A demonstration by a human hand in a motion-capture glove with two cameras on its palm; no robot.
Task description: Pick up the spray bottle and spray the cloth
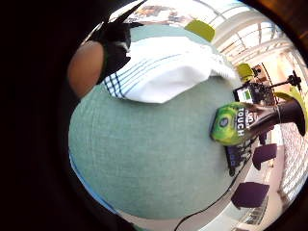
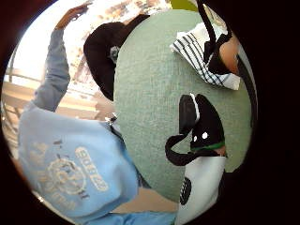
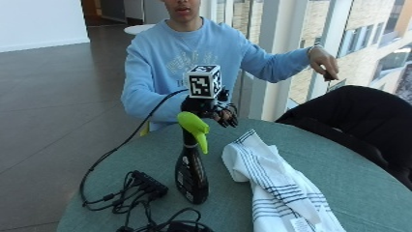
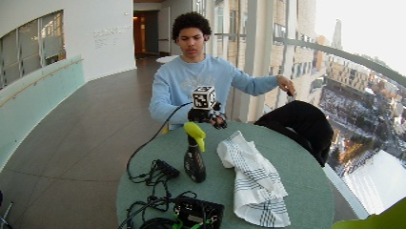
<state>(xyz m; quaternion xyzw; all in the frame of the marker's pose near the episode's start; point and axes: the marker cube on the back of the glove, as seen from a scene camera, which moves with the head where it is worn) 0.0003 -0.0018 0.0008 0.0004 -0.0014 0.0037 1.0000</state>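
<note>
A dark spray bottle (image 3: 191, 176) with a lime-green trigger head (image 3: 195, 128) stands upright on the round green table (image 3: 360, 179). Beside it lies a white cloth (image 3: 273, 188) with dark stripes, crumpled lengthwise. My gloved right hand (image 3: 219, 115) hovers above the table's far edge, behind the bottle, touching neither thing, its fingers loosely curled and holding nothing. In the little finger side palm view the bottle (image 1: 248, 122) and the cloth (image 1: 163, 72) lie apart on the table. The thumb side palm view shows the cloth (image 2: 201, 56) and bare table.
A black cable box and tangled cables (image 3: 138, 191) lie on the table beside the bottle. A black jacket (image 3: 357, 116) hangs over a chair at the table's far side. The person's bare hand (image 3: 324, 63) is raised off the table. A black device (image 4: 198, 212) sits near the front edge.
</note>
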